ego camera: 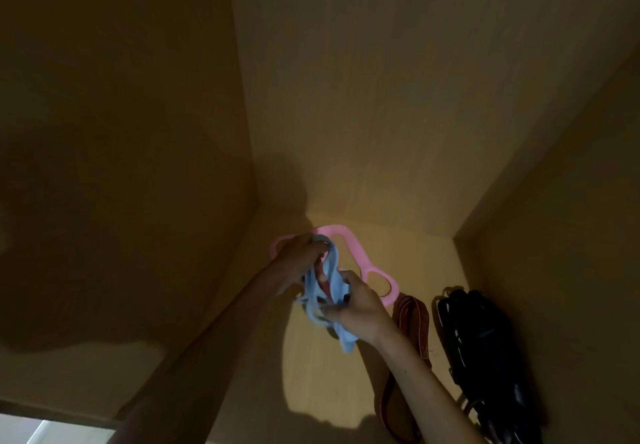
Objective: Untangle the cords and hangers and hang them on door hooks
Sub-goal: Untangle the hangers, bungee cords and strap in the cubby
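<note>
In the wardrobe, near its back left corner, the left hand and right hand each keep a closed grip on the tangled blue hanger, with the pink hanger just behind. A belt and a black bag hang by the right wall.

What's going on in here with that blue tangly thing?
A person is working inside a dim wooden cupboard, holding a blue tangled bundle in both hands. The left hand grips its top end and the right hand grips it lower down. Just behind the bundle is a pink hanger with loops; I can't tell whether it is caught in the tangle. A brown strap and a black bundle are off to the right.
</note>
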Demonstrator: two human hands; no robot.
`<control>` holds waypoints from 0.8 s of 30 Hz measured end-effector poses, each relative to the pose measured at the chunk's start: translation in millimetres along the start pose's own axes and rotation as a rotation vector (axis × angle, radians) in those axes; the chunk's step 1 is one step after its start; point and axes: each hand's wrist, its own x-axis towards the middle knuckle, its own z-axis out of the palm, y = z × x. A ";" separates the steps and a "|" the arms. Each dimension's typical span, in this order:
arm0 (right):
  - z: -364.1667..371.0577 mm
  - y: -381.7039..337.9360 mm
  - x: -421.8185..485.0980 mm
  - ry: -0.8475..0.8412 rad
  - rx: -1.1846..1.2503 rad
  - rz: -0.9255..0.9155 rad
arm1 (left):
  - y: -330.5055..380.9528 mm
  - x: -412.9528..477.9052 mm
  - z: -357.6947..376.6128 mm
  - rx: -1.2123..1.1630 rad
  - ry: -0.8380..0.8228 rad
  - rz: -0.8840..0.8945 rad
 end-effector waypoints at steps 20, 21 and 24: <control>25.3 30.1 -27.6 0.241 -0.065 0.182 | 12.8 9.2 16.3 0.064 0.026 -0.089; 28.4 34.8 -31.0 0.210 -0.170 0.195 | 9.8 12.1 13.5 0.080 0.054 -0.088; 47.3 47.5 -40.4 0.225 -0.625 0.284 | 1.0 16.1 8.1 0.125 0.072 -0.085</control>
